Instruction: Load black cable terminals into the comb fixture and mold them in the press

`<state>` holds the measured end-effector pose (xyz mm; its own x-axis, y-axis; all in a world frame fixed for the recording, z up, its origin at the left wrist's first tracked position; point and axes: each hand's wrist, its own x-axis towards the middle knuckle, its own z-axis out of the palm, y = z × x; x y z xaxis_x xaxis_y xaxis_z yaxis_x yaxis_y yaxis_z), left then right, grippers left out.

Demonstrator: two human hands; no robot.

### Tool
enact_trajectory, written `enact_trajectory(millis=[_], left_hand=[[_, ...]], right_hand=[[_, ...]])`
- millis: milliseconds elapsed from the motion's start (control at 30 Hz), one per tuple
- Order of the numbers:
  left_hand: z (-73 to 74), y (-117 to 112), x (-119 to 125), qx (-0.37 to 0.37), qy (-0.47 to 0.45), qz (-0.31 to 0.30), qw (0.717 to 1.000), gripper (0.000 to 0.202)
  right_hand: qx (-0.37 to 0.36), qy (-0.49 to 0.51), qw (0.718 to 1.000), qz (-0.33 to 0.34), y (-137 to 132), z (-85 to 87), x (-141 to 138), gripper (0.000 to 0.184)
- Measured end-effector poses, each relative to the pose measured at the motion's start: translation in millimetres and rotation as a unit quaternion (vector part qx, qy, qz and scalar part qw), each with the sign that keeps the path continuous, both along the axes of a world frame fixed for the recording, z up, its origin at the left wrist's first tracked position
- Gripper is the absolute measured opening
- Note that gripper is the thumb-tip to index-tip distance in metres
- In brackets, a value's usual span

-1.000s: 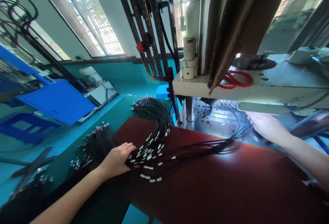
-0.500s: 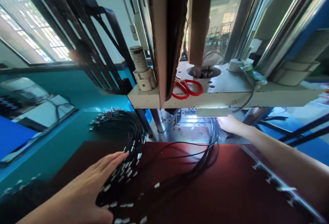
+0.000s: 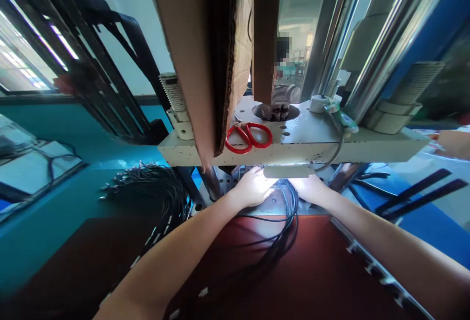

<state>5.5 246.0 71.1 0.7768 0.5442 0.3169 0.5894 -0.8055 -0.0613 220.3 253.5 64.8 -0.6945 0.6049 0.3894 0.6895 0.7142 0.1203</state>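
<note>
While a cable bundle point(image 3: 152, 188) lies at left, the left hand point(image 3: 252, 187) occupies the narrow gap below the front edge of the press plate point(image 3: 301, 151). Black cables point(image 3: 288, 200) cross the rear edge of the tabletop point(image 3: 317, 266), beside the right hand point(image 3: 309, 188). The bar lamp point(image 3: 288, 171) partly hides both hands; closure cannot be determined.

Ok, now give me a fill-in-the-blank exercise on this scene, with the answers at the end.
1. Above the left hand and right hand, scissors with ____ handles lie on the machine.
2. Dark cables between the hands have a second, shiny-tipped bunch to their ____.
3. The metal strip along the table is nearer the ____ hand.
Missing words: red; left; right.
</note>
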Motion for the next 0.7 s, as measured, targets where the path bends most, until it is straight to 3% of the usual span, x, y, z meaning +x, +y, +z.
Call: enact_trajectory(millis=[133, 267, 400, 533, 700], left_hand=[[-21.5, -4, -13, 0.031, 0.022, 0.016, 0.999, 0.042], [-33.3, -6, -16, 0.041, 0.033, 0.06, 0.997, 0.046], [-29.2, -3, -20, 0.043, 0.038, 0.059, 0.997, 0.044], [-20.8, 1, -23, 0.027, 0.01, 0.05, 0.998, 0.041], [-26.3, 5, -20, -0.002, -0.047, 0.044, 0.998, 0.045]], right_hand=[[0.01, 0.003, 1.0, 0.009, 1, 0.0, -1, 0.038], [0.032, -0.004, 0.999, 0.023, 0, 2.5, -1, 0.04], [0.028, -0.015, 0.999, 0.035, -1, 5.8, -3, 0.039], [-0.026, -0.023, 0.999, 0.015, 3, 4.0, -2, 0.038], [-0.08, 0.027, 0.996, -0.029, 9, 0.7, -5, 0.03]])
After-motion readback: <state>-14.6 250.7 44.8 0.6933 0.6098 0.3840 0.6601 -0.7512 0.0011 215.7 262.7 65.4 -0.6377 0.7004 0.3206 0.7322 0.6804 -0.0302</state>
